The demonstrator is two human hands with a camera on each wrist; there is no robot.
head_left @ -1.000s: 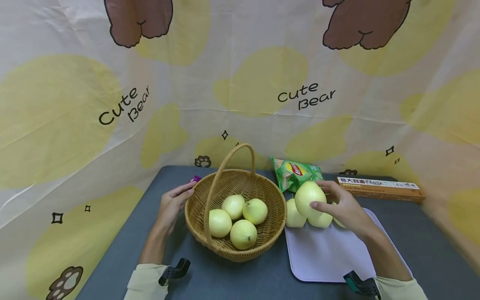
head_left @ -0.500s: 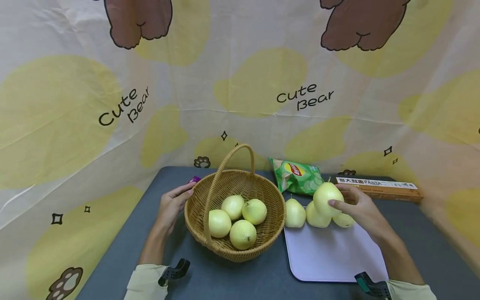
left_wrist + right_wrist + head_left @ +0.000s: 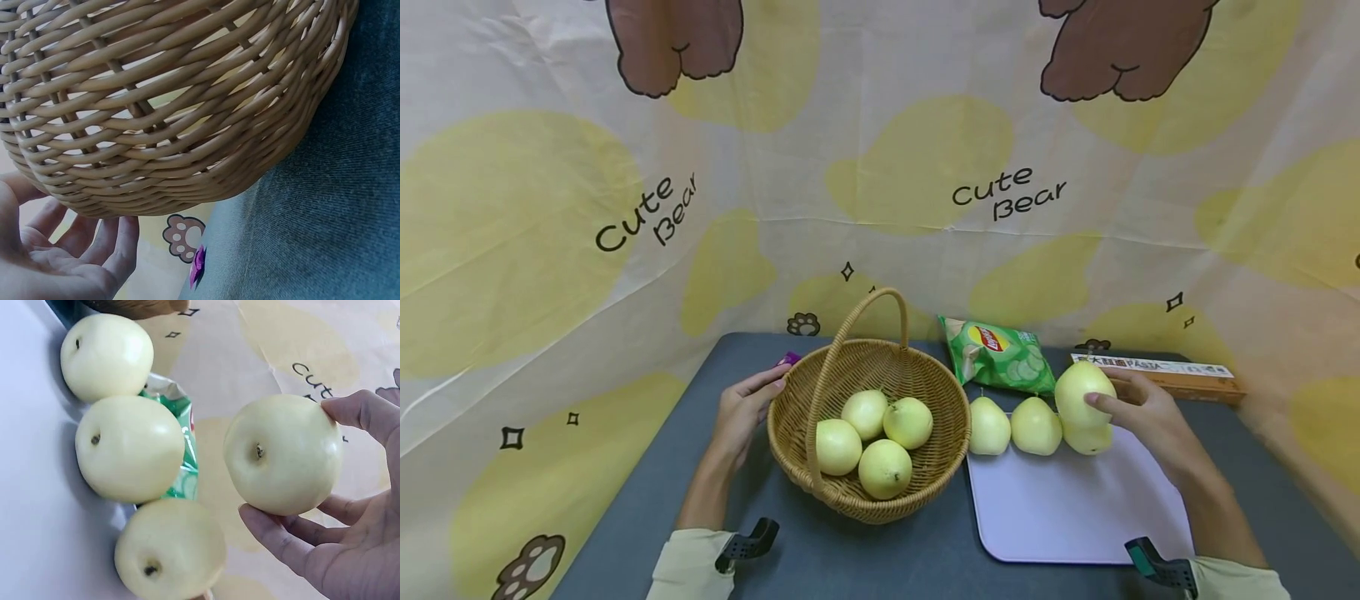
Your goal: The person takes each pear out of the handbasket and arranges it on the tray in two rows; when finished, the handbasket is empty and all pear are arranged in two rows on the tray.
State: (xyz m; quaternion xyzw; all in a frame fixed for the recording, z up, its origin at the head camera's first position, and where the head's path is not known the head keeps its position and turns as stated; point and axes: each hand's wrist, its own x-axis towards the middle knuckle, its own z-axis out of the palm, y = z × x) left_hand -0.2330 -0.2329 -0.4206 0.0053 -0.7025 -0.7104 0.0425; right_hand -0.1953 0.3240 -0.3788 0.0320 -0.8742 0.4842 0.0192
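The right hand (image 3: 1142,410) held a pear (image 3: 1083,392) aloft near the rightmost of three pears (image 3: 1036,426) standing in a row along the far edge of the tray (image 3: 1078,517); its grip pinched the fruit between thumb and fingers. The left hand (image 3: 745,412) touched the basket's left side, its grip loosely spread. Four other pears (image 3: 885,469) lay in the basket (image 3: 872,363). A green chip bag (image 3: 1000,355) and a long box (image 3: 1195,384) lay on the table's far side (image 3: 1156,360).
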